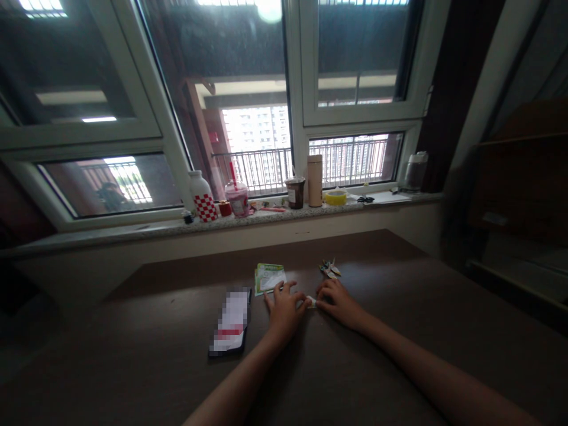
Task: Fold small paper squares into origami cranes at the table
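Left hand [286, 306] and right hand [337, 300], fingertips closed, pinch opposite ends of a small whitish paper piece [312, 302] above the dark brown table [168, 331].

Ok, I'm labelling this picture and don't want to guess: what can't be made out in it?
All in the head view:
Small pale piece: full shape, partly hidden by the left hand and right hand.
Phone: screen content, masked by blocky pixelation.
Green-and-white packets: print, too small to read.
Multicoloured bits: too small to identify.
Forearms: cut off by the bottom edge.
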{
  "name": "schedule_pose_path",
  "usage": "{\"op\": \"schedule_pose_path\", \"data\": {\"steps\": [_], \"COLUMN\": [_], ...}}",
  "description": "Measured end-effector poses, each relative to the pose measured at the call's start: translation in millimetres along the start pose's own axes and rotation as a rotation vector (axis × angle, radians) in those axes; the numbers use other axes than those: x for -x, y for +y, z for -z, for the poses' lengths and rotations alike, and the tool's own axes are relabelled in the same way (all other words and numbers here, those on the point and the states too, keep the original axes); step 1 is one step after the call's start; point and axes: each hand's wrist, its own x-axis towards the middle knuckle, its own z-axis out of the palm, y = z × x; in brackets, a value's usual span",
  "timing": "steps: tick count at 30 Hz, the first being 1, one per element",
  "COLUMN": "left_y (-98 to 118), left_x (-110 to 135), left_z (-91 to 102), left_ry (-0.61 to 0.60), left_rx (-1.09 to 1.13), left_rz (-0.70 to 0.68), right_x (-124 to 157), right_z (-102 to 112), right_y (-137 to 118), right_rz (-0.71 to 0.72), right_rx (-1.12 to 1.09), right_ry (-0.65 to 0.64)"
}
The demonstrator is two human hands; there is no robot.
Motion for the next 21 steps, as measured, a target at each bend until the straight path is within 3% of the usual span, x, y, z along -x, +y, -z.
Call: {"op": "schedule_pose_path", "data": {"steps": [5, 12, 21], "left_y": [-0.9, -2.1, -2.4], "left_x": [-1.1, -2.3, -2.2], "left_z": [-3.0, -3.9, -3.1], "left_ry": [0.014, 0.005, 0.005], "left_rx": [-0.008, 0.015, 0.021], "left_rz": [-0.004, 0.005, 0.002], "right_x": [0.5, 2.1, 1.8], "right_z": [2.3, 9.0, 8.8], "right_y": [-5.7, -16.6, -13.5], "right_rz": [-0.009, 0.100, 0.044], "right_rx": [0.030, 0.077, 0.147], "right_ry": [0.012, -0.004, 0.052]}}
